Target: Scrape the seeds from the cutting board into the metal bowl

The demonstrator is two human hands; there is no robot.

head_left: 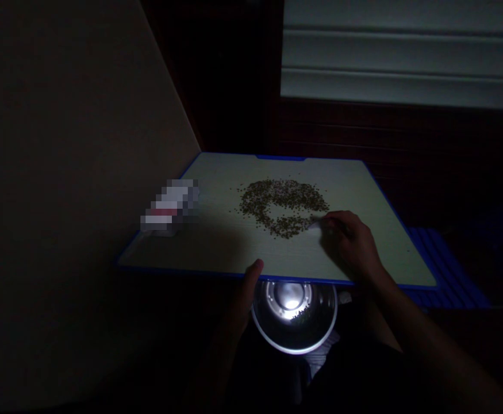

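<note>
While most of the scene sits in heavy shadow, the lit part is a pale board [217, 241] with a blue edge, lying flat and running from lower left to the right. Far left is a plain wall [61, 172], dim. On the board's left end lies a small blurred-out object [171, 208], white with a red band, can't tell what it is. Left hand [245, 293] is at the board's near edge: thumb tip up over the blue rim, rest of the hand below the board in the dark, so finger state can't be made out; it sits just beside a steel bowl [294, 316] and may be touching its rim, can't confirm. Bowl is held under the near edge of the board, round, shiny, with a few dark grains inside near the right of its bottom. Mid-board is a loose pile of small brown seeds [283, 204], spread in a rough ring with a bare patch in the middle, well apart from the blurred object. Right hand [352, 241] rests on the board at the pile's lower right edge, fingers curled together, tips pinching or pressing a small pale piece [314, 225] against the surface, touching the seeds. Right forearm runs off lower right. Behind, top right, a light ribbed panel [402, 57]; under the board's right end, a blue slatted surface [445, 264]
</note>
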